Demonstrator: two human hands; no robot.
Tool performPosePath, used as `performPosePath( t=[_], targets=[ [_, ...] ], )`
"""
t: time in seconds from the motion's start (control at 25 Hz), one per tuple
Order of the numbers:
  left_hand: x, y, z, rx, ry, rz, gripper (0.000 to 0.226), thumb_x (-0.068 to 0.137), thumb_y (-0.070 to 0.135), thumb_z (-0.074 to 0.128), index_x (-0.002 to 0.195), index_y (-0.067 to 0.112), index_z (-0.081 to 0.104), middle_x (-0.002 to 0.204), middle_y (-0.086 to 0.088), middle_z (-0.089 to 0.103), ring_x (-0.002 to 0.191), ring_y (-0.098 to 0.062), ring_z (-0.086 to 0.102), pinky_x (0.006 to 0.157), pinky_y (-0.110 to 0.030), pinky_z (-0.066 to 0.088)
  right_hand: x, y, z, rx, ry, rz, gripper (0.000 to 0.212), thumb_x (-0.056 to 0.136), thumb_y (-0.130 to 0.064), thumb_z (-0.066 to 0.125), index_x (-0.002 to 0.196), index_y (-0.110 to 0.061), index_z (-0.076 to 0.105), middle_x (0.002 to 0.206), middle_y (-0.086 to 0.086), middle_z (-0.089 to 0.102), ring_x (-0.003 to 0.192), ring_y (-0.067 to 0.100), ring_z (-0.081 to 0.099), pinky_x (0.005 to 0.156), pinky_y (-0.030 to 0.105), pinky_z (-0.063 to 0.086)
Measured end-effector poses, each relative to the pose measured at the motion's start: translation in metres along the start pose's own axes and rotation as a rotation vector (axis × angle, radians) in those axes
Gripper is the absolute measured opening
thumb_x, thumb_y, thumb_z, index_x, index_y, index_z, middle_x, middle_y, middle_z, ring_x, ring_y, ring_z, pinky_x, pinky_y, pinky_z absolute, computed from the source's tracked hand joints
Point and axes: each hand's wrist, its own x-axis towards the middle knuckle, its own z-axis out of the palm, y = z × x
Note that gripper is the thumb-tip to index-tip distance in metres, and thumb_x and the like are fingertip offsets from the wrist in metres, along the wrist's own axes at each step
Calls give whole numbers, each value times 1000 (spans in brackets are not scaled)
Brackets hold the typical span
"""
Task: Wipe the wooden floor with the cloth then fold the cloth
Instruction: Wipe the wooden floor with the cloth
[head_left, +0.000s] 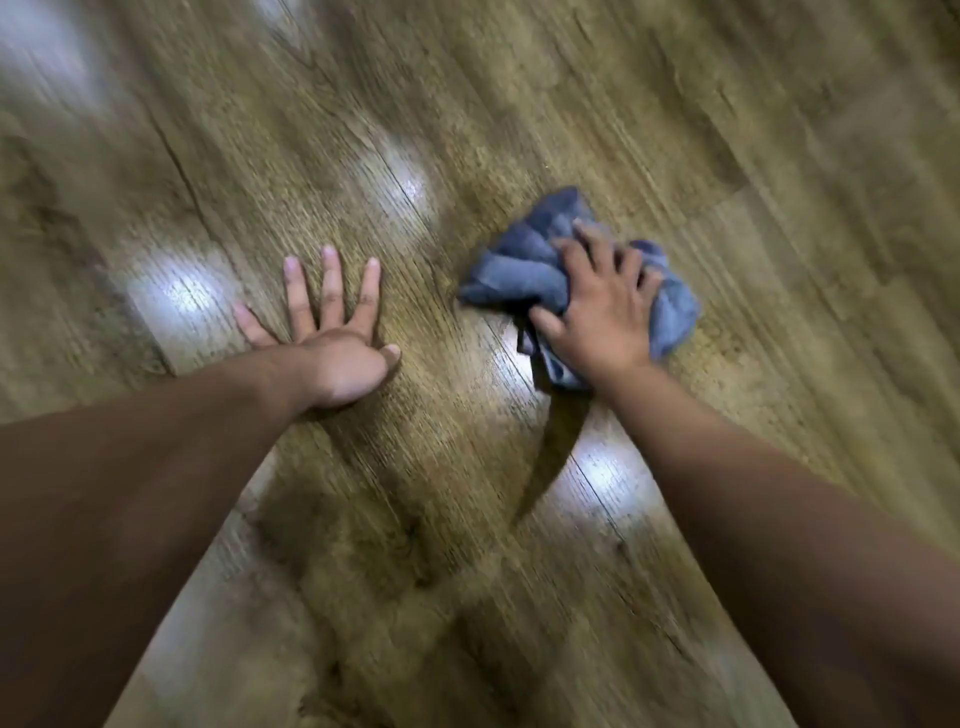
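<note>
Head view: the cloth (540, 270) is grasped bunched by the right hand (597, 306); the left hand (332, 338) is spread flat on the wooden floor (675, 130). Even pressure and overlapping strokes should be kept.

Bare brown wooden plank floor (519, 104) lies open on all sides. Only the crumpled blue-grey cloth (524, 260) under the right hand (597, 306) and the flat left hand (332, 338) occupy it, a clear strip between them.

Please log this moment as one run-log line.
phase: wiping | right hand: grips bunched cloth on floor | left hand: flat on floor | fold: not yet
</note>
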Motion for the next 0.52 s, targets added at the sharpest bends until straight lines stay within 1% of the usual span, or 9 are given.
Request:
performPosePath(
  t=[0.12,0.2,0.24,0.32,0.4,0.52],
  targets=[
    [-3,2,-1,-9,6,-4,89,98,63,35,106,63,-54,124,18,-70,126,-24,-59,98,-74,-27,65,-2,-4,55,7,204,72,78,-56,62,140,-29,39,157,0,29,132,41,34,105,57,23],
    [-6,3,-2,-25,0,10,89,99,62,35,110,63,-53,125,18,-69,126,-23,-59,98,-72,-29,68,-13,-2,84,20,281,69,79,-54,62,139,-29,40,157,-1,29,135,39,31,106,57,22],
    [-7,3,-2,-34,1,17,89,99,62,36,113,62,-52,126,18,-69,126,-23,-59,97,-72,-30,58,-20,-1,88,33,283,69,79,-53,63,139,-29,40,158,-1,28,137,39,29,107,58,22],
    [-8,4,1,-41,15,12,89,99,61,36,126,60,-48,128,17,-68,128,-23,-58,97,-71,-31,21,-32,0,88,50,212,71,77,-52,65,140,-30,41,159,-3,27,141,38,26,108,57,23],
    [-7,7,2,-33,26,-5,86,99,60,37,135,57,-41,130,16,-67,132,-24,-55,99,-72,-29,-30,-44,1,117,40,152,75,74,-53,68,140,-32,42,158,-3,27,142,38,24,106,58,25],
    [-9,11,3,-14,50,-21,84,100,58,38,144,53,-33,142,12,-59,139,-26,-48,103,-75,-23,-123,-65,8,161,8,195,81,67,-54,74,139,-33,43,158,-4,29,142,38,25,102,60,30]
  ],
)
